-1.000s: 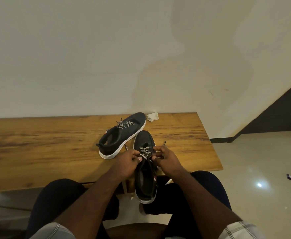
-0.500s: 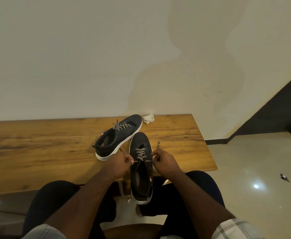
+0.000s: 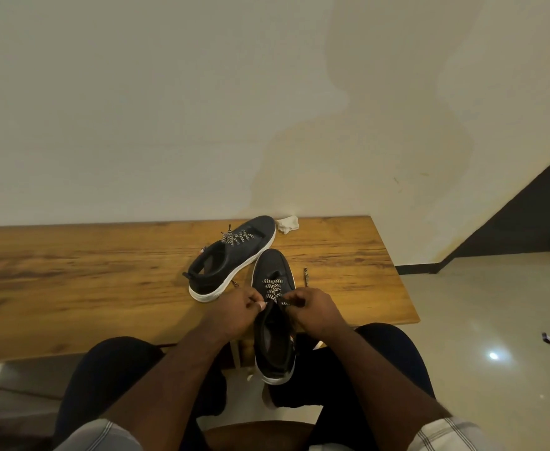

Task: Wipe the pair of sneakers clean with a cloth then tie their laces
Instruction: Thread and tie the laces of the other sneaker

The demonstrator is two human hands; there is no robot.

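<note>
**Both hands closed in, fingers curled at the laces**

From my remote seat I see both bare forearms reaching forward from short checked sleeves and converging. My left hand (image 3: 234, 307) has its fingers curled, thumb and forefinger pinching one end of the lace (image 3: 273, 289). My right hand (image 3: 314, 307) mirrors it just beside, knuckles up, its grip pinching the other end. The wrists angle inward.

A plain room indoors, likely a home. A wooden bench (image 3: 104, 271) stands against a stained wall (image 3: 299, 109); the floor (image 3: 478, 320) is glossy tile.
</note>
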